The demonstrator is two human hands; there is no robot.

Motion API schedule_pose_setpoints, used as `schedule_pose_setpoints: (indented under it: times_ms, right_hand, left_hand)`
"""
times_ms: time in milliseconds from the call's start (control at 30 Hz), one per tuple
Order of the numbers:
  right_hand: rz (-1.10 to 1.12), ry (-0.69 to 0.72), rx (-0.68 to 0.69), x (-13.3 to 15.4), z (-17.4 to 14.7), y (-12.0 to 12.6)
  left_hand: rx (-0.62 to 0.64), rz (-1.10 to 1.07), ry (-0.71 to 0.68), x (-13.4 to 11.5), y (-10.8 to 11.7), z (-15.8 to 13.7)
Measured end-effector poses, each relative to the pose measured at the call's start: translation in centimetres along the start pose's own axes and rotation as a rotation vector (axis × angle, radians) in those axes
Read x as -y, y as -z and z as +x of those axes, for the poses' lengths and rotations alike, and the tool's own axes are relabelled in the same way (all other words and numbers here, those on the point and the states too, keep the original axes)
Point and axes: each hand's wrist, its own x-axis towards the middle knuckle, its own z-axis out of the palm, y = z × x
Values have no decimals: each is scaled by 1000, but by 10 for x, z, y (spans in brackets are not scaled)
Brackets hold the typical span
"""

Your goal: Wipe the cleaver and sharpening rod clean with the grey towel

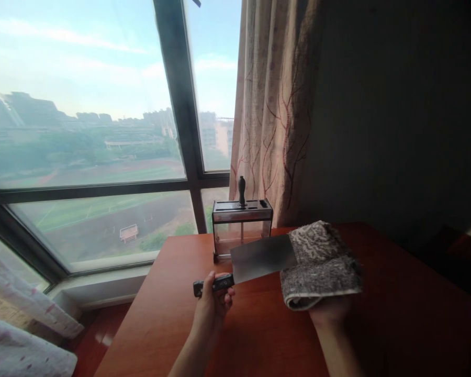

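Note:
A cleaver [261,257] with a broad grey blade and black handle is held level above the table. My left hand [215,296] is closed around its handle, thumb on top. The far end of the blade meets a folded grey patterned cloth [322,262], which hides the blade's tip. My right hand [332,311] is under the cloth and holds it from below; most of its fingers are covered. Behind the blade stands a clear-sided knife block [242,207] with a black top, and one dark knife handle [242,191] sticks up from it.
The reddish-brown wooden table [172,283] spreads beneath both hands. Past its far edge are a large window [90,191] with dark frames and a beige curtain [275,104]. A white patterned curtain [27,340] hangs at lower left. The right side is dark.

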Motion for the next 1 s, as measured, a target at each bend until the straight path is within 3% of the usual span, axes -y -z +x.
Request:
schedule_pose_setpoints:
  times_ms: [67,167,300,367,533,700,867,1000]
  right_hand:
    - [-54,29,37,-9,-8,0]
    - [-318,148,188,-21,-19,-10]
    - [-1009,583,561,-26,-36,-35]
    - [-1215,674,717,-28,-46,-47]
    - [-1388,790,961,-36,-65,-65]
    - [-1380,872,987,-31,-46,-70]
    - [-1361,867,792,-22,-6,-58]
    - [-1322,882,712,-22,5,-43]
  left_hand:
    - [33,25,-41,2,-1,-3]
    - [71,40,-75,4,-3,-6]
    - [94,0,-87,2,-3,-6]
    - [91,-41,-76,2,-4,-7]
    - [47,-102,30,1,-5,-13]
    - [75,-132,18,0,-3,-10]
    - [172,-99,-55,-4,1,-3]
    - [147,-82,-45,-5,2,-3]
